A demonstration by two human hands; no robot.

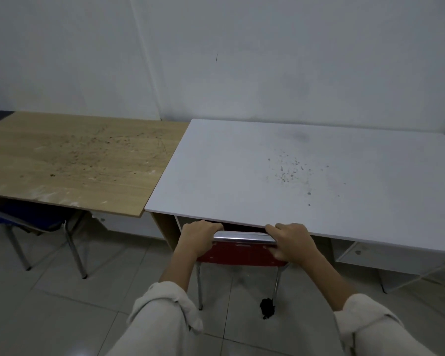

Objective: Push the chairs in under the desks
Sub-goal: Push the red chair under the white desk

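Observation:
A red chair with a chrome top rail and chrome legs stands at the front edge of the white desk; its seat is hidden beneath the desktop. My left hand grips the left end of the rail. My right hand grips the right end, fingers curled over the backrest. At the far left a blue chair sits mostly under the wooden desk, with only its seat edge and metal legs showing.
The two desks stand side by side against a pale wall. The floor is light tile. A small black clump lies on the floor by the red chair's right rear leg. White shelf compartments sit under the white desk at right.

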